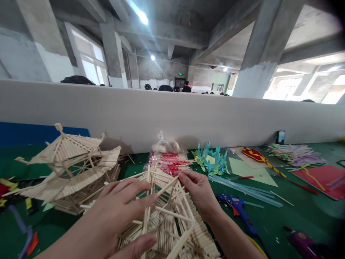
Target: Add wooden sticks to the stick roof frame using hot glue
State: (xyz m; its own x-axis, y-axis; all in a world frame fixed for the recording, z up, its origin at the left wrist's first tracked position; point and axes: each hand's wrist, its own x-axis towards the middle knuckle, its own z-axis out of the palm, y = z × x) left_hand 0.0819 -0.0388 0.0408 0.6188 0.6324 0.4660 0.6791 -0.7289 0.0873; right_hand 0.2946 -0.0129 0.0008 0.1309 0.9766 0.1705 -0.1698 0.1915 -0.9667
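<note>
A model built of thin wooden sticks stands in front of me, with slatted panels and an open frame on top. My right hand is closed, pinching one end of a wooden stick at the model's upper far side. Stretched over the model's left part is my left hand, its fingers apart. One of its fingertips reaches the near end of that same stick. Parts of the frame are hidden under the left hand.
A stick pavilion stands at left. Behind lie bagged sticks and a turquoise paper ornament. To the right are clear glue sticks, a blue glue gun and a purple tool. A white partition closes the back.
</note>
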